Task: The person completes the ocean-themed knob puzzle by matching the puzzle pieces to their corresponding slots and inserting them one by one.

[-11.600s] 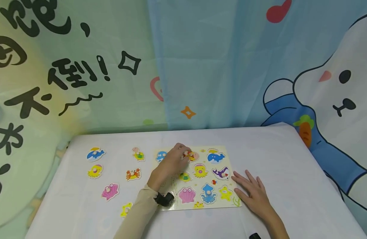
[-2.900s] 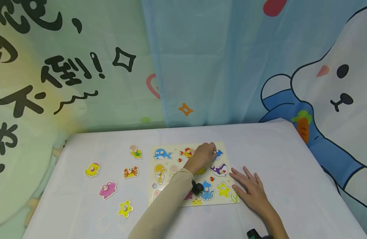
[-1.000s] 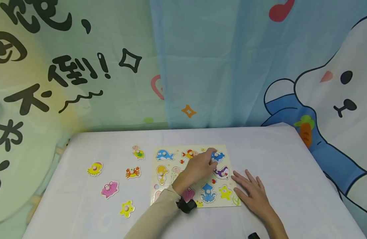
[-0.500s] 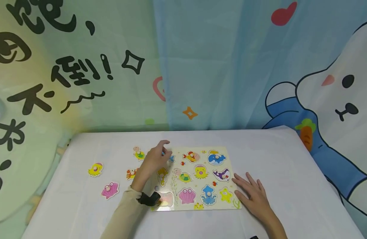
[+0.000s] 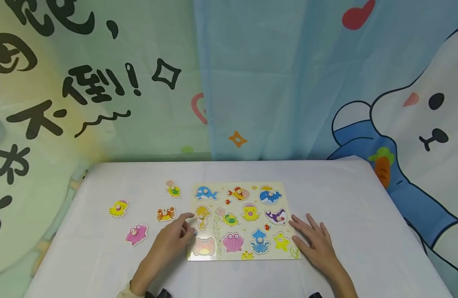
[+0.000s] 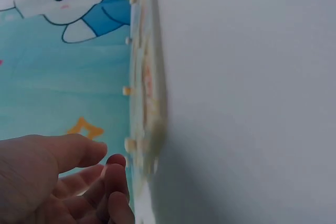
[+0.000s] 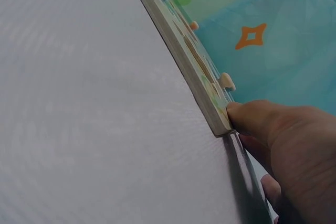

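A pale-yellow peg puzzle board (image 5: pixel 247 258) lies flat with sea-animal pictures. Knobbed pieces sit in it, among them a blue whale (image 5: pixel 270 196), a red fish (image 5: pixel 238 193), a seahorse (image 5: pixel 202 217) and a blue squid (image 5: pixel 259 241). My left hand (image 5: pixel 169 236) is just off the board's left edge, fingers loosely bent; nothing shows between thumb and fingers (image 6: pixel 118 179) in the left wrist view. My right hand (image 5: pixel 314 240) lies at the board's right edge, fingers extended, thumb (image 7: pixel 252 116) touching its corner.
Loose pieces lie left of the board: a turtle (image 5: pixel 173 189), a crab (image 5: pixel 166 214), a yellow octopus (image 5: pixel 119 209) and a pink shell (image 5: pixel 136 235). The white table (image 5: pixel 318 182) ends at a printed cloth backdrop (image 5: pixel 251 82).
The blue whale piece left the table's left side and now sits in the board's top right. My left hand moved left and toward me; its wrist now hides the star piece. Right hand stays.
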`<state>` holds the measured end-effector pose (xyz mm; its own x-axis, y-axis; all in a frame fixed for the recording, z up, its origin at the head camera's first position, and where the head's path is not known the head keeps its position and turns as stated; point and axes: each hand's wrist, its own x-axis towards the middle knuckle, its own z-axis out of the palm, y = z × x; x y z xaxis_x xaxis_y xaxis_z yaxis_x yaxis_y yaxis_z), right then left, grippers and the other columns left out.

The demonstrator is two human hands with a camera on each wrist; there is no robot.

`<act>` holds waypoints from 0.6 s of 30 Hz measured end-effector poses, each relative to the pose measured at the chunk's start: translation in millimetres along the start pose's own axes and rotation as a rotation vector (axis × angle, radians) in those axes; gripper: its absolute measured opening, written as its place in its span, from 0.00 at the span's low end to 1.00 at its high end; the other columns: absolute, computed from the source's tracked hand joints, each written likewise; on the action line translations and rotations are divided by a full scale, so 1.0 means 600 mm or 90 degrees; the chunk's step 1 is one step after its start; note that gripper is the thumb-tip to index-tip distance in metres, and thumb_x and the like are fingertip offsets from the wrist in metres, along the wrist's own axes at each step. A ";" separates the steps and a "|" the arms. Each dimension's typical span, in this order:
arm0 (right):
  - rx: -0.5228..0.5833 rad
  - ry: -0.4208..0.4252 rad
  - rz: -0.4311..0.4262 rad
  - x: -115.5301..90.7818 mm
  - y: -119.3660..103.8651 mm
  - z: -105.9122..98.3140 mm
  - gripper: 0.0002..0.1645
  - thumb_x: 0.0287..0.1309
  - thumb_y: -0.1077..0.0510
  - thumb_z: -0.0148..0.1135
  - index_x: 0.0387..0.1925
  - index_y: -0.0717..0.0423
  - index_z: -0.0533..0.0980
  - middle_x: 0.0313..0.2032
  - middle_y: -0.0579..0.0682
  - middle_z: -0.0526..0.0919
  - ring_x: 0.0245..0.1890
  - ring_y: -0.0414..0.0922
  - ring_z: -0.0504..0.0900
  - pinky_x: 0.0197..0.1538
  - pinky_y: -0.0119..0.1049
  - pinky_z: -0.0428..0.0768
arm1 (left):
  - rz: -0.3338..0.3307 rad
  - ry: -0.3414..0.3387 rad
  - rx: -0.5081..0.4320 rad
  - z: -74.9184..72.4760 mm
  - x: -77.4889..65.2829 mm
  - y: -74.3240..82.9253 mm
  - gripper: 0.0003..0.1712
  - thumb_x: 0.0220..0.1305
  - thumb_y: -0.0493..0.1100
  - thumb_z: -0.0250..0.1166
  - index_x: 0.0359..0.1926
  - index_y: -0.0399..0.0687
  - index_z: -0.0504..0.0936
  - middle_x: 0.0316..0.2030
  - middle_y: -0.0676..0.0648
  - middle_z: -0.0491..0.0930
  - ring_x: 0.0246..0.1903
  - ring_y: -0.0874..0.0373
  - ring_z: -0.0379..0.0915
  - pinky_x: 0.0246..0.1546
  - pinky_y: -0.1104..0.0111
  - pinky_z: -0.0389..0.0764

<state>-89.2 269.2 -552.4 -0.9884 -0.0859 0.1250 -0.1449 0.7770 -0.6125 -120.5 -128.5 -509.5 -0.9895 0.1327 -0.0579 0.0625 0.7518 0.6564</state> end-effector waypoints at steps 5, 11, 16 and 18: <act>-0.008 -0.002 0.008 0.000 -0.002 0.002 0.25 0.61 0.51 0.61 0.59 0.50 0.75 0.65 0.59 0.72 0.71 0.68 0.52 0.70 0.68 0.35 | -0.098 0.000 0.027 -0.036 -0.056 -0.031 0.21 0.63 0.42 0.62 0.58 0.51 0.75 0.29 0.56 0.77 0.24 0.67 0.67 0.23 0.75 0.69; -0.005 0.005 -0.001 -0.001 -0.002 0.002 0.25 0.61 0.51 0.61 0.59 0.50 0.75 0.65 0.59 0.72 0.71 0.68 0.53 0.69 0.68 0.37 | -0.167 0.039 0.099 -0.092 -0.083 -0.077 0.22 0.65 0.42 0.60 0.59 0.44 0.73 0.34 0.49 0.78 0.28 0.62 0.70 0.27 0.71 0.70; -0.005 0.000 0.001 -0.002 -0.002 0.002 0.25 0.61 0.51 0.61 0.60 0.49 0.75 0.65 0.59 0.72 0.71 0.68 0.53 0.70 0.67 0.36 | -0.161 0.087 0.136 -0.113 -0.091 -0.111 0.26 0.63 0.41 0.63 0.60 0.37 0.70 0.38 0.42 0.78 0.32 0.56 0.75 0.32 0.66 0.75; -0.002 -0.004 0.005 -0.002 -0.002 0.002 0.25 0.62 0.50 0.60 0.60 0.49 0.75 0.66 0.59 0.72 0.71 0.67 0.53 0.70 0.67 0.36 | -0.168 0.080 0.135 -0.113 -0.087 -0.119 0.26 0.62 0.41 0.64 0.59 0.35 0.70 0.40 0.40 0.76 0.33 0.55 0.76 0.34 0.63 0.77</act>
<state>-88.2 267.5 -552.7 -0.9897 -0.0840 0.1158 -0.1376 0.7795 -0.6111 -82.3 -232.7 -502.1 -0.9827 -0.1539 -0.1033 -0.1844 0.8690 0.4592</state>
